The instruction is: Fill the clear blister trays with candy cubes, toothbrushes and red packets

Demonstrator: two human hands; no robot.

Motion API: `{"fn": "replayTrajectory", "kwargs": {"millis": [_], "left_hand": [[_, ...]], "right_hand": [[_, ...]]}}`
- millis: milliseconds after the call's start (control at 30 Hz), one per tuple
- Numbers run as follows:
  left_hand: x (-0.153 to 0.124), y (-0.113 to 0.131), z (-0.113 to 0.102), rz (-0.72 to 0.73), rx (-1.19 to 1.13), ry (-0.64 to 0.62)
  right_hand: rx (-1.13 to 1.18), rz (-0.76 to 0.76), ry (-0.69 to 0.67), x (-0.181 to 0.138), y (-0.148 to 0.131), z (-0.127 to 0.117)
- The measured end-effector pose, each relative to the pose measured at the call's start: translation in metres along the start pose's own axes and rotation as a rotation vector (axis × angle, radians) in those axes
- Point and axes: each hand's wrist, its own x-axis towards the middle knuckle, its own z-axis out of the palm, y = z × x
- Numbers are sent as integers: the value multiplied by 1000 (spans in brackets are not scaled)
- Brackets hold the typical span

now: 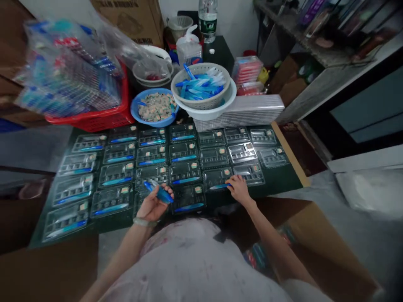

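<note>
My left hand [154,205] is closed around a small bunch of blue pen-shaped pieces [163,194], held above the trays near the table's front edge. My right hand [239,189] reaches to a clear plastic tray [217,174], its fingertips pinching the end of a blue-and-white pen-shaped piece [218,186] that lies along the tray's front slot. Rows of similar clear trays cover the table. Those to the left each hold one such piece, such as the blue piece [189,207] in a front tray. Small light-coloured blocks sit in the trays' corners.
Behind the trays stand a colander [201,100] of blue pieces, a blue basin [154,122] of small blocks and a stack of clear trays [252,110]. A red basket [103,119] overflows with packed trays at left. An open cardboard box [315,235] is at right.
</note>
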Motion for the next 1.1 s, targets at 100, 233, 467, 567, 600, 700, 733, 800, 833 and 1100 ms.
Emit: {"fn": "replayTrajectory", "kwargs": {"millis": [100,233,467,567,600,700,733,800,833,1100], "left_hand": [[7,-17,33,16,30,-9],[15,-38,66,5,54,41],[30,-78,102,24,105,-31],[36,-91,105,17,141,-41],[39,-93,105,13,151,-64],[48,-89,103,2,185,-101],[51,-85,102,5,193,-82],[56,-73,98,10,195,-22],[58,-66,94,16,189,2],[57,-40,58,58,216,-2]], "right_hand": [[-14,-69,-22,5,7,2],[210,-51,42,9,-7,-5],[1155,31,-28,18,-80,-21],[1210,80,1,23,-85,-19],[1209,83,6,24,-81,-18],[1183,92,23,31,-53,-19],[1142,98,35,35,-41,-21],[979,100,67,46,-15,-26],[862,90,79,53,-3,-30],[114,-175,-33,110,30,-31]]}}
